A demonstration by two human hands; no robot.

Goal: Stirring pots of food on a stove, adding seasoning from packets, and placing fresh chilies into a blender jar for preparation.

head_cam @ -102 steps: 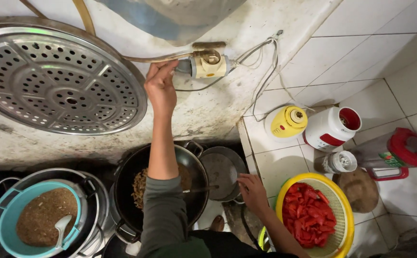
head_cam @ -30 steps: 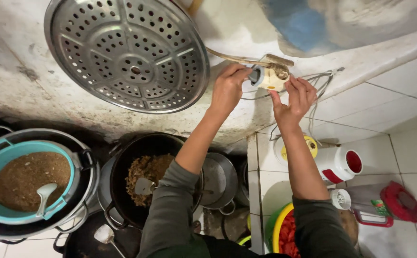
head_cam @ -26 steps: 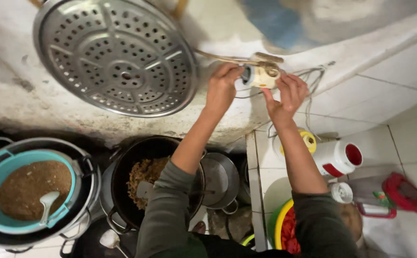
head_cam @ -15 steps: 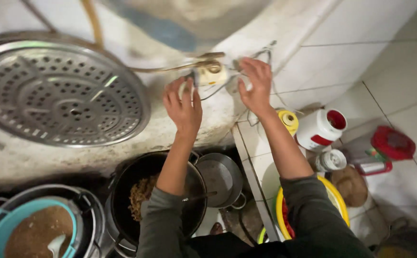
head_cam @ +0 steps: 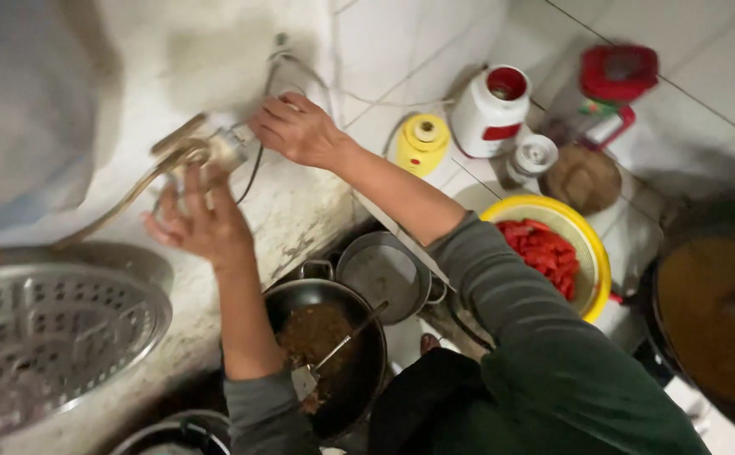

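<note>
Stained white wall (head_cam: 300,211) and tiled counter fill frame. Perforated steamer tray (head_cam: 47,337) lower left; dark pan (head_cam: 334,354) of brown food with spatula, bottom centre, unattended. Yellow basket (head_cam: 597,270) of red slices, right. Wall switch box (head_cam: 220,150) with hose, upper left. Left hand (head_cam: 203,223) just under box, fingers spread, holding nothing. Right hand (head_cam: 300,131) beside box, fingers curled at cord; grip unclear. Judgement: fiddling with box ongoing, cooking waits.

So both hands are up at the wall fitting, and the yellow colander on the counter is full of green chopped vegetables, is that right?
Not quite. In the head view the chopped pieces in the round yellow plastic colander are red, not green. The rest holds: the left hand and right hand are both up at the small pale wall fitting.
</note>
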